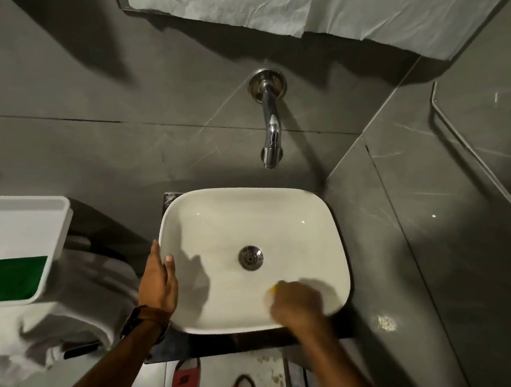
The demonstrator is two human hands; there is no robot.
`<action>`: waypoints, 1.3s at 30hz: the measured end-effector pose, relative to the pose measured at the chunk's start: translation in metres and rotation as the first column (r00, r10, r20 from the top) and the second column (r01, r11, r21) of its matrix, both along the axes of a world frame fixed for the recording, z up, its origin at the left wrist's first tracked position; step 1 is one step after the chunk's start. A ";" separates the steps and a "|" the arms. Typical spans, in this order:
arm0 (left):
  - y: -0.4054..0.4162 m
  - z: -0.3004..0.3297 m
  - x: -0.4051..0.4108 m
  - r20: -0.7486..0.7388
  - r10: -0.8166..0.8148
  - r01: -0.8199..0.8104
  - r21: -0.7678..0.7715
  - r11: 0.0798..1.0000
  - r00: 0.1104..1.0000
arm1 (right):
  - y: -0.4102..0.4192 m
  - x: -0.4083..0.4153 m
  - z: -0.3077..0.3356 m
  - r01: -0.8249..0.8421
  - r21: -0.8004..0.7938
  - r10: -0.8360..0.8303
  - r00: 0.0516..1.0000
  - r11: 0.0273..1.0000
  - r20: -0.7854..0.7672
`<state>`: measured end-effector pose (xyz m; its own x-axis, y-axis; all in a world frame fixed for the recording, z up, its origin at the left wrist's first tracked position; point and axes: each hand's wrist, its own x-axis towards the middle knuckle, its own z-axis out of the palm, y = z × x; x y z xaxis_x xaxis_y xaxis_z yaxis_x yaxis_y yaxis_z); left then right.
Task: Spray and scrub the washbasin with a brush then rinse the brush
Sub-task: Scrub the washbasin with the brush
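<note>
A white rounded-square washbasin (237,219) stands on a dark counter, with a metal drain (250,257) at its middle. My left hand (159,280) rests on the basin's left rim, fingers stretched out, thumb inside the bowl. My right hand (296,305) is blurred inside the bowl at the near right, fingers closed over a brush (272,289); only a small yellow bit of it shows at the hand's left edge. No spray bottle is in view.
A chrome tap (271,125) juts from the grey tiled wall above the basin, with no water running. A white bin with a green panel (14,247) stands at the left beside a grey towel (92,297). Red slippers (186,377) show on the floor below.
</note>
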<state>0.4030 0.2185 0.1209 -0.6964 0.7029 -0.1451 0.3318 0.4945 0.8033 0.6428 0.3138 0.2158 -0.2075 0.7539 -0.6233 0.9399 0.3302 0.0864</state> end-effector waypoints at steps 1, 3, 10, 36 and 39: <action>0.000 0.000 0.000 -0.001 0.003 -0.003 -0.001 1.000 1.000 | 0.016 0.028 0.006 0.031 0.045 -0.035 0.996 0.998 0.081; 0.000 0.001 0.001 0.001 0.007 -0.007 0.001 1.000 1.000 | 0.033 0.063 0.011 0.120 0.090 -0.132 0.980 0.989 0.149; 0.000 -0.003 0.000 -0.016 -0.004 0.005 0.007 1.000 1.000 | -0.043 -0.067 -0.022 0.017 -0.317 -0.106 0.959 0.948 -0.264; 0.000 -0.009 -0.003 0.003 0.008 -0.008 -0.034 0.999 1.000 | 0.054 0.018 -0.060 0.456 0.187 -0.403 0.877 0.870 -0.262; 0.000 -0.009 -0.003 0.014 0.020 -0.019 -0.042 0.999 1.000 | 0.033 0.038 -0.055 0.410 0.228 -0.379 0.910 0.883 -0.170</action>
<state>0.3999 0.2187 0.1115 -0.7077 0.6821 -0.1842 0.3105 0.5344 0.7861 0.6812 0.3463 0.1605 0.0805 0.9169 -0.3908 0.9961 -0.0881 -0.0014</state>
